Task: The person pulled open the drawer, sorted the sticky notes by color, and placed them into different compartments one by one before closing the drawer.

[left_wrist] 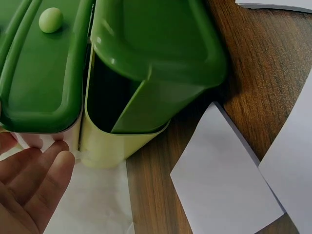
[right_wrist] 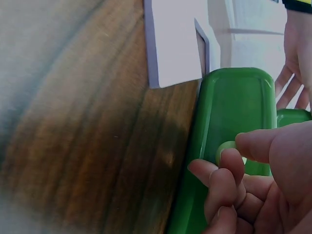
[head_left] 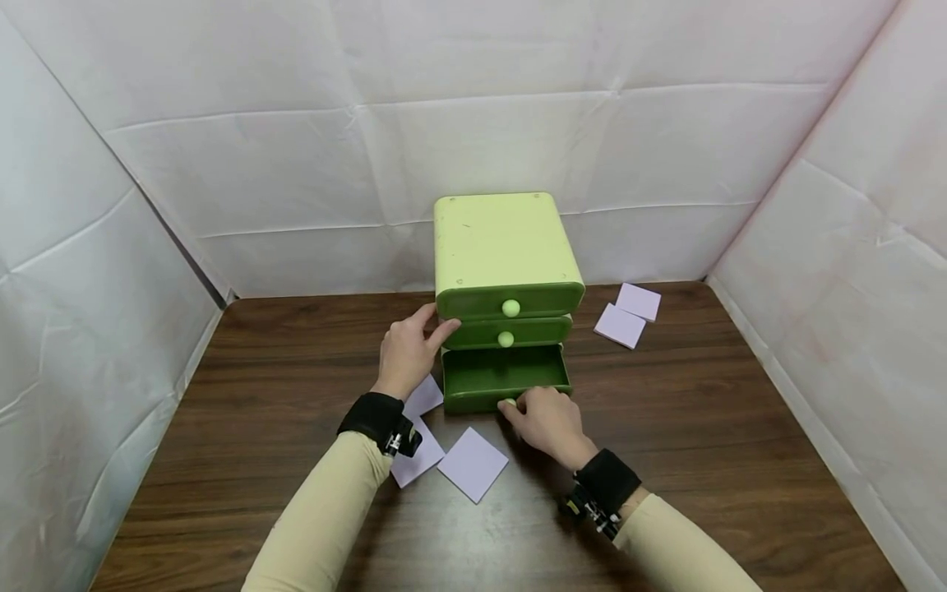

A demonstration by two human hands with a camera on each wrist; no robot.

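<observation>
The right hand [head_left: 551,423] pinches the bottom drawer's knob [right_wrist: 225,148], the drawer [head_left: 505,380] standing pulled out. The left hand [head_left: 407,353], fingers straight, presses the green cabinet [head_left: 503,247], bracing it mid-worktop.

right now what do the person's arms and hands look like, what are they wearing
Both arms wear long, plain cream-beige sleeves that reach to the wrists. Each wrist carries a black band: the one on the left wrist has a small black and silver device clipped to it, and the one on the right wrist bears a similar fitting. The left hand and right hand are bare, with no gloves or rings visible.
</observation>
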